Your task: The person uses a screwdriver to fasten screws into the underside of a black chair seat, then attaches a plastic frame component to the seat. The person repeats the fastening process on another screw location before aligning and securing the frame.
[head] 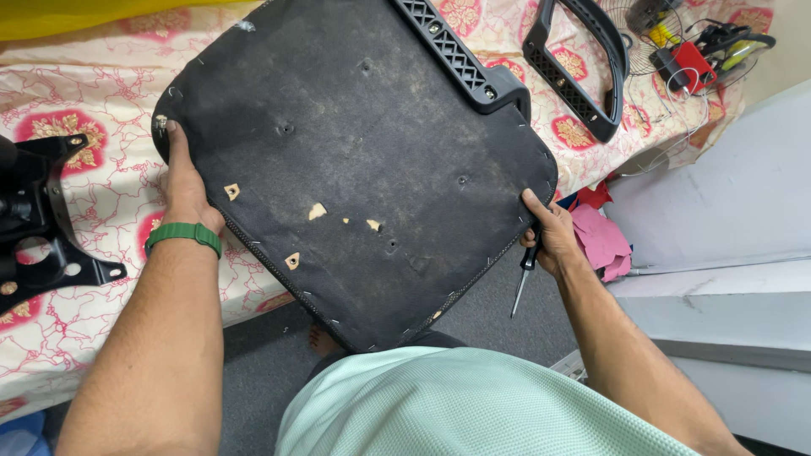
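Note:
A large black chair seat (355,160) lies underside up, covered in dusty black fabric with small tears and staples along its rim. It rests partly on the bed and partly against my lap. My left hand (184,181), with a green wristband (183,235), grips the seat's left edge. My right hand (551,236) holds the seat's right edge and also a black-handled screwdriver (524,279), whose tip points down. A black plastic armrest (460,55) is fixed to the seat's far side.
A floral bedsheet (93,181) covers the bed. A black metal chair bracket (38,215) lies at left. A loose black armrest (583,63), a fan grille and red tools (688,63) sit at far right. Pink cloth (601,241) and a white ledge (718,279) are right.

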